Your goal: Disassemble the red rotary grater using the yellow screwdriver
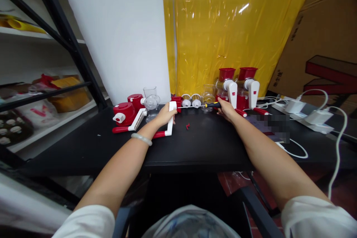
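My left hand (pixel 165 114) is closed around a white crank handle (pixel 171 121) with a red grip, held upright over the black table. In my right hand (pixel 225 110) is a screwdriver (pixel 213 105) with a black and yellow handle. Its long shaft points left, and the tip reaches the upper part of the crank handle; whether it sits in a screw I cannot tell. A small red part (pixel 187 126) lies on the table between my hands. Just behind stand two drum graters (pixel 196 100) and a clear plastic housing (pixel 209 95).
Red grater bases (pixel 124 114) and a clear hopper (pixel 151 98) stand on the left. Two assembled rotary graters (pixel 248 85) are at the back right. Beyond them lie a power strip (pixel 318 121) with white cables and a dark flat device (pixel 264 126). A shelf rack (pixel 69 41) borders the left.
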`<state>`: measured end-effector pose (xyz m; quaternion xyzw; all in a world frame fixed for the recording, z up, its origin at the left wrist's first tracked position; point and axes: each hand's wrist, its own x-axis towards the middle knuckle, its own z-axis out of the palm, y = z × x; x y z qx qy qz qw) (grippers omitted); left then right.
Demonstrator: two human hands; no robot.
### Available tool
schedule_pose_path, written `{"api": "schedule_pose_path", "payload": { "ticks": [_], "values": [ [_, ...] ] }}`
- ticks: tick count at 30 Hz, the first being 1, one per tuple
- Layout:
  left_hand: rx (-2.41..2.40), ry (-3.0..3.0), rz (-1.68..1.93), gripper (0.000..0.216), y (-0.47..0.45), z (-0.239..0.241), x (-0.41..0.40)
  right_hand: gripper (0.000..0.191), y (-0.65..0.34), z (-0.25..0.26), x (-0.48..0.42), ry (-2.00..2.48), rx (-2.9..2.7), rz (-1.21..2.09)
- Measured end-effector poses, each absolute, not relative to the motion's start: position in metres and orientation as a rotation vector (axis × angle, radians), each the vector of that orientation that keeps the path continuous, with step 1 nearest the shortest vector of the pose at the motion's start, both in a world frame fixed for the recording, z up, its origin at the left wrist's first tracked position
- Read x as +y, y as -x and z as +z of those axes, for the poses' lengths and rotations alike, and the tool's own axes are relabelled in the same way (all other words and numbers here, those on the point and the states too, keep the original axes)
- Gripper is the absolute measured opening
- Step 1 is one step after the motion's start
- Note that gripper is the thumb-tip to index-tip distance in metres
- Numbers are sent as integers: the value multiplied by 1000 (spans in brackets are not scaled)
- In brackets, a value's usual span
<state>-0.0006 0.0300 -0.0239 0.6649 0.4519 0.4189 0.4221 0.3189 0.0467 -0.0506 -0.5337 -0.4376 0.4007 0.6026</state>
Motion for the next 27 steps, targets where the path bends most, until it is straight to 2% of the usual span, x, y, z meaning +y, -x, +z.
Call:
{"api": "schedule_pose_path", "payload": {
  "ticks": [12, 16, 22, 27],
  "values": [
    [1127, -1617, 1066, 29, 0, -21, 28, 5, -306, -39, 37, 989, -829, 1108],
    [1105, -1616, 1052, 30, 0, -22, 28, 4, -309, -39, 40, 957, -799, 1133],
    [1140, -1661, 1041, 31, 2, -27, 34, 41, -317, -49, 53, 1222, -924, 941],
    [1134, -1685, 1043, 28, 3, -27, 33, 35, -315, -52, 48, 1222, -1014, 883]
  ]
}}
